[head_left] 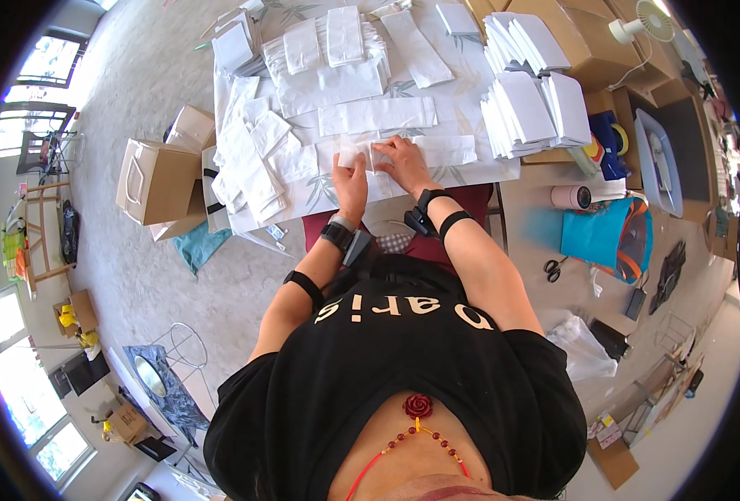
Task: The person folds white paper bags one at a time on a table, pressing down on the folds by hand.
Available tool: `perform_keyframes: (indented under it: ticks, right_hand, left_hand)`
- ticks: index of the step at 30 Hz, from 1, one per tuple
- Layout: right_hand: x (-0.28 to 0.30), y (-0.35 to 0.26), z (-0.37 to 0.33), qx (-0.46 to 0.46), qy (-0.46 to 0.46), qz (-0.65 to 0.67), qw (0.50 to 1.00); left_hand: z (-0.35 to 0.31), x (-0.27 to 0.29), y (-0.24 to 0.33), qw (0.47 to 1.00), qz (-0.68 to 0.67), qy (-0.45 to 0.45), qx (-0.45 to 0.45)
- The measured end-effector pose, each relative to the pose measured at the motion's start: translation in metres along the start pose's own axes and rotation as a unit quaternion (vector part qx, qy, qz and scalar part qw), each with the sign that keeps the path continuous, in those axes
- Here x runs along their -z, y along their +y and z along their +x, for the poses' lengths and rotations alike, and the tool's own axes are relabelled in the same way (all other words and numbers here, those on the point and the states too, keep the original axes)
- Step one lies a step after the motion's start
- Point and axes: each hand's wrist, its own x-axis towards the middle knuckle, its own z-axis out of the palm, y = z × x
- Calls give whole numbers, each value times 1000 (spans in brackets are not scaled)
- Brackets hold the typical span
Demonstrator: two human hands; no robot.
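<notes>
A long white folded strip (pixel 445 150), of cloth or paper, lies across the near part of the table in front of me. My left hand (pixel 351 185) pinches a folded white piece (pixel 350 155) between thumb and fingers, at the middle of the strip. Beside it, my right hand (pixel 404 165) has its fingers bent onto the strip's upper edge and grips it there. Another flat white strip (pixel 377 116) lies just beyond both hands. Loose white strips (pixel 249 167) are heaped left of my left hand.
White stacks (pixel 516 113) stand at the table's right, and a wide pile (pixel 324 71) at the back. Cardboard boxes (pixel 159 179) flank the table on the left. To the right are a pink cup (pixel 569 197), a blue bag (pixel 604 238) and scissors (pixel 554 269).
</notes>
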Motion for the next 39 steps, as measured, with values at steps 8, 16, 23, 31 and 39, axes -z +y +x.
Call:
perform_keyframes:
  ticks: [8,16,23,31,39]
  right_hand:
    - [3,-3,0,-20,-20,-8,1000]
    - [1,-2,3,-27,-30,-12,999]
    - [-1,29,-7,42,47,113,992]
    - [28,48,-25,-255,101,446,852]
    - [34,32,-24,-232,149,173,946]
  left_hand:
    - [0,-14,-2,999,-16,-34,13]
    - [8,-18,-15,998,43,-45,11]
    - [-1,-30,-1,970,218,-84,-72]
    - [-8,-40,17,951,244,-188,-27]
    - [3,-35,-14,966,205,-153,-24]
